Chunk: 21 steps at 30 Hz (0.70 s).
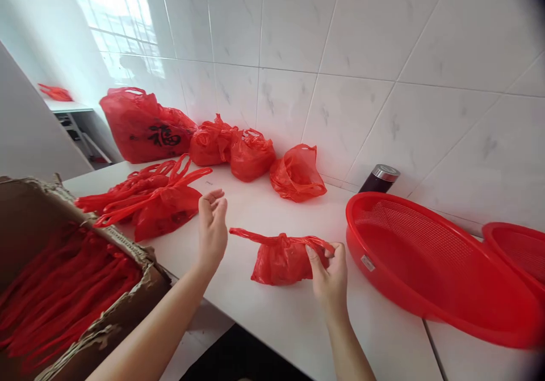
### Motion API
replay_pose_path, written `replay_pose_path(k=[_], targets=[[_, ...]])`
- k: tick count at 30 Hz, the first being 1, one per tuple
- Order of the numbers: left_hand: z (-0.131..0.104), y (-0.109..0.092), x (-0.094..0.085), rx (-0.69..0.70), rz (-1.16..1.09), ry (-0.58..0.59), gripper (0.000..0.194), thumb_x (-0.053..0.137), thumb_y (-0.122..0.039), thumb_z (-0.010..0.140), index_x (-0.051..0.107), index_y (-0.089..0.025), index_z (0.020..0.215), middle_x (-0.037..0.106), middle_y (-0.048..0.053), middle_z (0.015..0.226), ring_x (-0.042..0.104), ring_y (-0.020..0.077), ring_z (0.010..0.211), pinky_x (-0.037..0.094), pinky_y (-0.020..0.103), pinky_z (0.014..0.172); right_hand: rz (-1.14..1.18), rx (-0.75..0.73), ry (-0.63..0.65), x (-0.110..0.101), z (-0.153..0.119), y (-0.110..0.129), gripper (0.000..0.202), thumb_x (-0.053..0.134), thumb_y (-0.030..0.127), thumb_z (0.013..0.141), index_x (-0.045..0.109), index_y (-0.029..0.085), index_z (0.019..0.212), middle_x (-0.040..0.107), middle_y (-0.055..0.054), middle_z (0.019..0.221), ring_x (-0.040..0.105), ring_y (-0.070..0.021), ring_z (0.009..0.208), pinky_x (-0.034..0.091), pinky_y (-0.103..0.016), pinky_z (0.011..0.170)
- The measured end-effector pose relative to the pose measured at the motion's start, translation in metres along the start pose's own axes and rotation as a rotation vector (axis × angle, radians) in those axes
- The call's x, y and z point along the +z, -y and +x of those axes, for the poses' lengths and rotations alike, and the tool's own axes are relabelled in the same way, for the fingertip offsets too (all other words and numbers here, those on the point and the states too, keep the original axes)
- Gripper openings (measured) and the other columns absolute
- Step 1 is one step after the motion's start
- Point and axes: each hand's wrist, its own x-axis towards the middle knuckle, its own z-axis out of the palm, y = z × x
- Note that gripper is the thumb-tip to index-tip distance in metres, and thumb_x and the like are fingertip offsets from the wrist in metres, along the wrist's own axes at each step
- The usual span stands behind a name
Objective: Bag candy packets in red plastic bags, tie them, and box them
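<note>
A small red plastic bag [281,264], knotted at the top, lies on the white table in front of me. My right hand [332,270] pinches the bag's right handle between thumb and fingers. The left handle [251,234] sticks out loose to the left, its end a short gap from my left hand. My left hand [213,225] is raised over the table with its fingers loosely bent and nothing visible in it. What the knotted bag contains cannot be made out.
Left stands a cardboard box [157,279] of red bags, beside a pile of red bags [166,205]. Filled red bags [253,156] and an opened one [298,174] line the tiled wall. Right are a large red basket [419,256], another basket [519,250] and a dark flask [378,179].
</note>
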Motion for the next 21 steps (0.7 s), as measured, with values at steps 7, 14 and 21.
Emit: replay_pose_path(k=[7,14,21], targets=[[-0.032,-0.029,0.017,0.297,0.532,0.956,0.02,0.053,-0.037,0.087,0.068,-0.029,0.097,0.069,0.004,0.096,0.063,0.0231,0.087,0.047,0.036,0.081,0.094,0.006,0.065,0.002,0.005,-0.007,0.036,0.064,0.05,0.08,0.04,0.023,0.086,0.048,0.002,0.079,0.05,-0.0139,0.068,0.045,-0.025,0.058],[-0.014,-0.033,0.018,0.239,0.576,0.893,0.025,0.048,-0.04,0.088,0.062,-0.026,0.102,0.064,0.005,0.103,0.062,0.0219,0.085,0.047,0.035,0.075,0.242,0.11,0.13,0.005,0.003,-0.013,0.039,0.065,0.048,0.079,0.045,0.022,0.1,0.062,-0.003,0.089,0.06,-0.0186,0.079,0.049,-0.03,0.069],[-0.015,-0.016,0.023,0.198,0.751,1.082,0.015,0.061,-0.038,0.077,0.065,-0.024,0.079,0.067,0.005,0.074,0.061,0.0239,0.067,0.043,0.032,0.058,0.246,0.138,0.056,0.002,0.003,-0.024,0.052,0.068,0.045,0.077,0.046,0.023,0.12,0.064,-0.007,0.104,0.062,-0.022,0.096,0.049,-0.035,0.083]])
